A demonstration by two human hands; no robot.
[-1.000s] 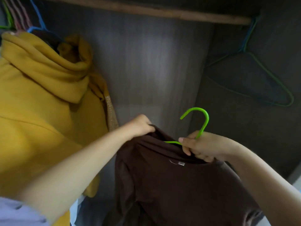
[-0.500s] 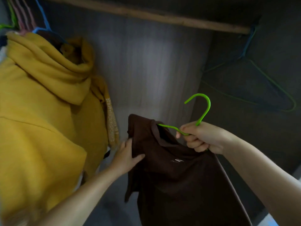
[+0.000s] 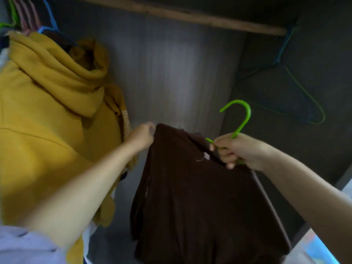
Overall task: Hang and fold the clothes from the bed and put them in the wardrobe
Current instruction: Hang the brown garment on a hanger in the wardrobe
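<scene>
Step in hand, as judged: seating the brown shirt (image 3: 200, 187) on the green hanger (image 3: 241, 119) before hooking it on the wardrobe rail (image 3: 190, 16).

Right hand (image 3: 236, 151): fingers curled round the hanger at the base of its hook, near the shirt's collar. Hook points up and to the left, free of the rail and well below it. Left hand (image 3: 142, 136): pinches the shirt's left shoulder corner, pulling it outward. The shirt hangs in the near middle of the wardrobe opening, draped down from both hands; collar label faces the camera.

To do this well:
- Tug the left shoulder until the seam sits on the hanger's end; the hanger arm under the cloth is hidden, so whether it is seated cannot be told.
- Check the right shoulder too; the right hand covers it.
- Keep the hook upright while lifting, then lower it over the rail.

Surroundings:
- Yellow hoodie (image 3: 47, 121) hangs at left, bulky, its hood slumped forward; the left forearm passes just in front of it.
- Several hangers (image 3: 28, 18) are bunched at far upper left above the hoodie.
- Empty hangers (image 3: 297, 92), green and blue wire, hang at the right end of the rail against the dark side wall.

In the way: little. The stretch of rail between the hoodie and the empty hangers looks free. Likely snags are the hoodie's bulk crowding the shirt's left sleeve, and the hook catching the empty hangers if carried too far right.
</scene>
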